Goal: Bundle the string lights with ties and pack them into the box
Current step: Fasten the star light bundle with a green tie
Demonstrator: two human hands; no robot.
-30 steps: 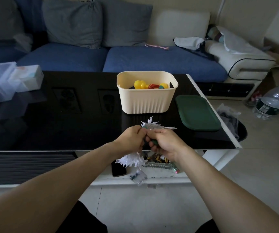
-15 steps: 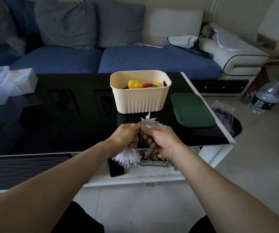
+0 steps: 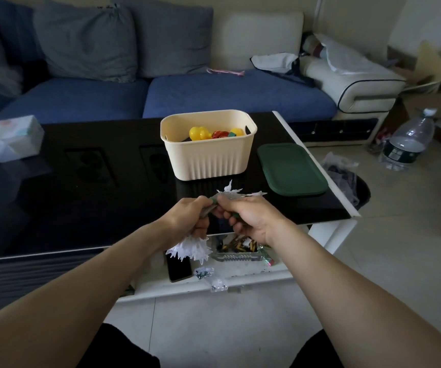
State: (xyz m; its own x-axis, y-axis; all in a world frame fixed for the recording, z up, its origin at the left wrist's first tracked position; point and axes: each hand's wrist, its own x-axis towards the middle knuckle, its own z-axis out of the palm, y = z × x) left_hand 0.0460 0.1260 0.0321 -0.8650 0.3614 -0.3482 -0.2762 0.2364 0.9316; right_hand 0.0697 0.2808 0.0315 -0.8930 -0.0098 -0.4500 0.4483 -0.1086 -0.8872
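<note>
Spanning the far side of the scene, a blue fabric sofa (image 3: 161, 96) with grey cushions stands behind a glossy black-topped coffee table (image 3: 81, 197) with a white frame. On the tabletop, right of centre, sits a cream ribbed plastic box (image 3: 208, 158), open at the top, holding yellow and red toy-like pieces; just beside it to the right lies a dark green flat plastic lid (image 3: 292, 168), apart from the box. At the table's left edge rest translucent plastic containers (image 3: 7, 139). On the floor to the right stands a large clear water bottle (image 3: 406, 142). Two bare forearms reach forward from the bottom corners and converge over the table's near edge. Left hand (image 3: 187, 220): fingers curled, gripping the lower part of a bundle of white spiky translucent string lights (image 3: 190, 249), whose points fan out below the fist. Right hand (image 3: 248, 216): knuckles up, fingers curled, pinching the upper part of the same bundle, with more white points showing above it at the fingertips; a bit of dark green shows between the fingers, too small to identify. The two hands touch at the thumbs. The bundle is held in the air, in front of the box and not inside it. On the white lower shelf beneath lies a dark flat phone (image 3: 179, 266).
</note>
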